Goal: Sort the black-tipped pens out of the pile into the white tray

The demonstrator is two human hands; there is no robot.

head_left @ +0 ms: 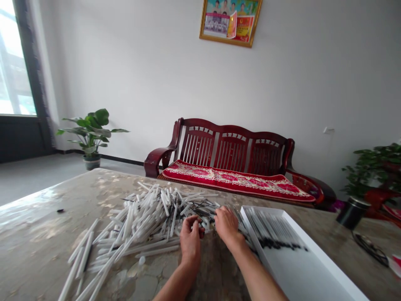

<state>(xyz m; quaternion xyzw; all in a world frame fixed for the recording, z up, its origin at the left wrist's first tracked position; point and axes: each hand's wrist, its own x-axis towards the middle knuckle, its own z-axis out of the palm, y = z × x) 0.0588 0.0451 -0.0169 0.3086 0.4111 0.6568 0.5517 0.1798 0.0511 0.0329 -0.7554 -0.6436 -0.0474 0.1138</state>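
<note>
A heap of white translucent tubes [147, 217] mixed with thin dark rods [200, 205] lies across the middle of the table. At the heap's right edge, my left hand [190, 234] has its fingers curled round small dark pieces that I cannot make out clearly. Just right of it, my right hand [226, 223] reaches down to the dark rods with its fingers bent together; whatever lies between its fingertips is hidden. Beside my right forearm stands a shallow white tray [316, 246]. In its far part lies a row of clear tubes with black ends [272, 228].
The table [34, 246] has a patterned, glossy cover. Loose tubes spread toward its near left. A black canister [352, 213] and a dark cable [371, 248] are at the right. Behind stand a red wooden bench [234, 152] and a potted plant [92, 133].
</note>
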